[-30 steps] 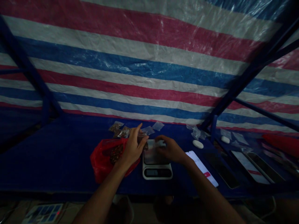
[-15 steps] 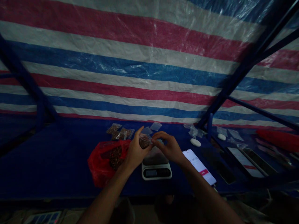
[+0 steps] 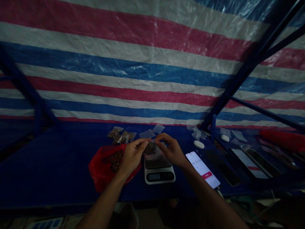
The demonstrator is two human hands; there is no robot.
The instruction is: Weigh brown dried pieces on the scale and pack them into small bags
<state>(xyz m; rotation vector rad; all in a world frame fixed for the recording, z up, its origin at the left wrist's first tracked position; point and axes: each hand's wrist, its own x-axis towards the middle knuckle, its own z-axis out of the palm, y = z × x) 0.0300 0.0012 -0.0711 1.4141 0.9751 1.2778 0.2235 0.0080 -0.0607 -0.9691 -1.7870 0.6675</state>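
My left hand (image 3: pixel 132 156) and my right hand (image 3: pixel 170 150) both pinch the top edge of a small clear plastic bag (image 3: pixel 151 148) with dark brown contents, held just above the platform of a small digital kitchen scale (image 3: pixel 158 167). A red plastic bag (image 3: pixel 105 167) of the same brown material lies open left of the scale, under my left wrist. Filled small bags (image 3: pixel 120 135) lie behind it, and empty clear bags (image 3: pixel 152 131) lie beyond the scale.
A lit phone (image 3: pixel 202 169) lies right of the scale on the blue cloth-covered table (image 3: pixel 59 159). A white oval object (image 3: pixel 198 144), more clear bags (image 3: pixel 197 133) and dark phones (image 3: pixel 247 162) sit further right. A striped tarp (image 3: pixel 143 63) and blue poles (image 3: pixel 240 76) close the back.
My right hand has lifted off the scale and joined my left hand on the small bag. Both hands now pinch its top edge over the scale.
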